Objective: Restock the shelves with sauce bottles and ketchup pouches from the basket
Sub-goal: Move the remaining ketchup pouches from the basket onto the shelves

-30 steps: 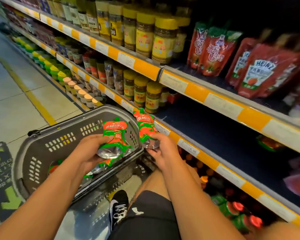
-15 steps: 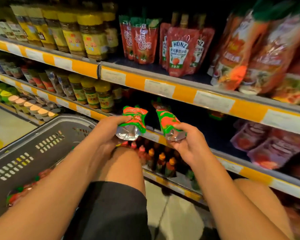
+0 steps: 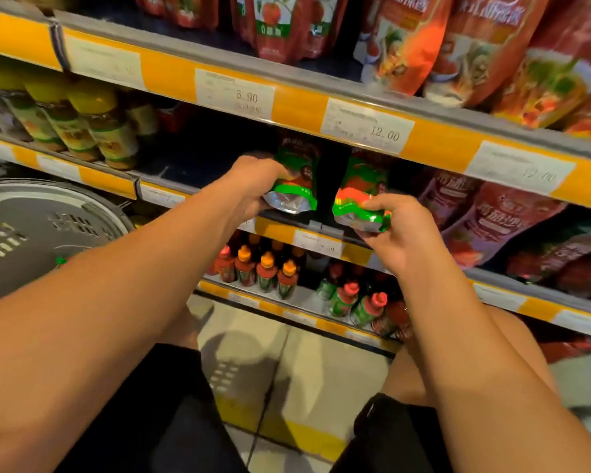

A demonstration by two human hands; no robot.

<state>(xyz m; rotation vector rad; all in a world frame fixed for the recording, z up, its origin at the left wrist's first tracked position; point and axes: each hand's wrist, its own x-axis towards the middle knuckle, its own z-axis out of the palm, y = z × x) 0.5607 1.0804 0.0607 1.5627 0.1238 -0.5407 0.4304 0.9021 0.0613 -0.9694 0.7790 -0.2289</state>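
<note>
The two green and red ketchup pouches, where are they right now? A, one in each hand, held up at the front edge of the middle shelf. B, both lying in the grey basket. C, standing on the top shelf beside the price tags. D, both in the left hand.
A: the left hand grips one ketchup pouch and the right hand grips the other pouch, both at the middle shelf edge.

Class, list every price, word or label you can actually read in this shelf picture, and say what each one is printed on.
"5.90": price tag on the upper shelf's edge strip.
"12.00": next price tag to its right on that strip.
A third tag farther right seems to read "12.00", but is blurred.
Middle shelf tag: too blurred.
Pouch and bottle labels: Chinese print, too blurred to read.
</note>
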